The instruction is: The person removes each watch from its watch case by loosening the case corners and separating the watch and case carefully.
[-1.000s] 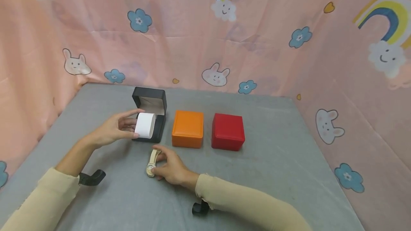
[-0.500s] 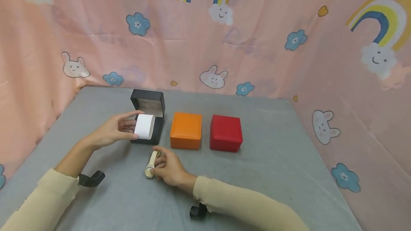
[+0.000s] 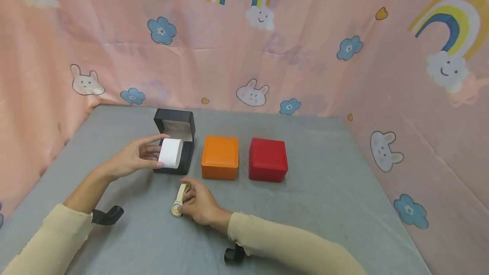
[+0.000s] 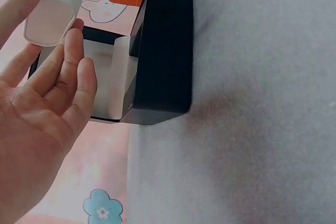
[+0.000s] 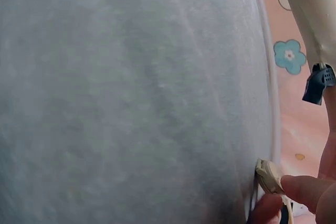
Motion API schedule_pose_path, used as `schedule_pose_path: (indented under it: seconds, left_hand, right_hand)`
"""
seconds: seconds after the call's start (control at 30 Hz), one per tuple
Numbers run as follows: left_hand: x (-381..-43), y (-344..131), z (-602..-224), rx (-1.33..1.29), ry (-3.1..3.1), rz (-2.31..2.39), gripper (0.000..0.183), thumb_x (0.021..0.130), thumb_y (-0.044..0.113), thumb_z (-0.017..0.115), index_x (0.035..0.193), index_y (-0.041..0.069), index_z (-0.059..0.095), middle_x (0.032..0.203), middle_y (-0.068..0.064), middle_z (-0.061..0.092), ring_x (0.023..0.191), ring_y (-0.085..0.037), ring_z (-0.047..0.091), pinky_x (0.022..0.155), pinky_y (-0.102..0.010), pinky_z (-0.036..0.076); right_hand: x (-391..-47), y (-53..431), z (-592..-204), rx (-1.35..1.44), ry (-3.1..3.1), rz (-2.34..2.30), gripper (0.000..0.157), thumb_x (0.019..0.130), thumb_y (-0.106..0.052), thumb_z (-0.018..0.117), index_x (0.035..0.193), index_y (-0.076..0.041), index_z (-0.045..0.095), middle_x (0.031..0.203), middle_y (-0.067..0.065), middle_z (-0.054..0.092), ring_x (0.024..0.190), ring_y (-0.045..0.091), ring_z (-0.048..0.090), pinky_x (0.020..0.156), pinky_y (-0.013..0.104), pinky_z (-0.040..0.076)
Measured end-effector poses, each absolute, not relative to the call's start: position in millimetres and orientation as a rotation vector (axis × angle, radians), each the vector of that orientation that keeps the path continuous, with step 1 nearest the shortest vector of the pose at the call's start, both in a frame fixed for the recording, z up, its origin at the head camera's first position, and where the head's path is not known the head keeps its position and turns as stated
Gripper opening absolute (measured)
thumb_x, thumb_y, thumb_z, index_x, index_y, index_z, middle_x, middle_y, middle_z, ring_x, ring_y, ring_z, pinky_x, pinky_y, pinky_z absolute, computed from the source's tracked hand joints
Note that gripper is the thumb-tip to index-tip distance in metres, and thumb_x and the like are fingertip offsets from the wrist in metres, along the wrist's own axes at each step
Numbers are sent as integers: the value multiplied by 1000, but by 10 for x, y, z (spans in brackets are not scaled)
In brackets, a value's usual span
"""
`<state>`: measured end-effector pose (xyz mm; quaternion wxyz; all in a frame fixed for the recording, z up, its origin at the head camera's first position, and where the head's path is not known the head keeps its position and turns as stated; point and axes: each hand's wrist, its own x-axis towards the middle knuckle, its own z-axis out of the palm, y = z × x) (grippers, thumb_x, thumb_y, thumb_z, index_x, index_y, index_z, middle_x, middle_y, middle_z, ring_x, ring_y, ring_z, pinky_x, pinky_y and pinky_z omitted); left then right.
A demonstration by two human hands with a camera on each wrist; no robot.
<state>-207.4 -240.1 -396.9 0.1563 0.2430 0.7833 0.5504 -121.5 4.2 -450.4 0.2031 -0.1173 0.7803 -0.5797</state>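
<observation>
My left hand (image 3: 133, 156) pinches a white watch cushion (image 3: 170, 153) between thumb and fingers, in front of the raised lid of a black watch box (image 3: 186, 158). In the left wrist view the cushion (image 4: 50, 22) shows its beige end, and the box (image 4: 165, 51) stands behind the fingers. A cream-strapped wristwatch (image 3: 181, 194) is in my right hand (image 3: 202, 205), gripped between thumb and fingers close over the table, dial toward me. Only the watch's edge (image 5: 269, 177) and a few fingertips show in the right wrist view.
An orange box (image 3: 220, 158) and a red box (image 3: 268, 160), both closed, stand in a row right of the black one. Grey cloth covers the table (image 3: 305, 224). A pink printed curtain (image 3: 214, 71) hangs behind and along the sides.
The head view has shifted slightly, so everything sits a little lower and further left. Both hands keep their holds on the cushion and the wristwatch.
</observation>
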Motion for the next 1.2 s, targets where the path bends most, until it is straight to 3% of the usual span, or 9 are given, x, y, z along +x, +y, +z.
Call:
schedule_pose_path:
  seconds: [0.13,0.37,0.6,0.87,1.2]
  left_hand:
    - [-2085,-2411,-3984,678,2252,1561,79,91,4,73,157,-1,30,138,-38,54,106,-2,68,85,-23,57]
    - [-2099,-2434,-3995,657,2257,1559,79,91,3,72,157,-1,28,141,-39,51,107,0,67,86,-23,57]
    - [-2103,-2441,-3991,617,2279,1518,80,91,7,73,157,1,29,141,-38,52,106,-3,68,84,-24,57]
    - [-2149,-2472,-4051,605,2256,1533,82,91,5,73,158,0,26,143,-39,49,106,0,67,84,-24,56]
    - [-2212,-2476,-4030,580,2266,1504,83,90,3,72,158,0,26,141,-40,51,101,-3,69,81,-24,56]
  right_hand:
    - [-1213,43,-4504,-359,2247,-1547,70,82,10,74,145,-9,50,93,5,67,68,3,60,61,19,51]
    - [-1231,55,-4479,-528,2502,-1247,71,84,-4,79,148,-15,50,101,0,68,86,4,57,80,18,46]
    - [-1271,91,-4479,-587,2557,-1130,72,85,-13,81,150,-19,49,105,0,63,90,6,55,74,18,43]
    - [-1277,135,-4498,-592,2524,-1166,78,83,-12,82,151,-19,44,103,0,61,87,7,54,76,19,43]
    - [-1303,162,-4477,-615,2459,-1227,74,87,-11,78,152,-13,42,104,3,61,87,8,54,79,18,44]
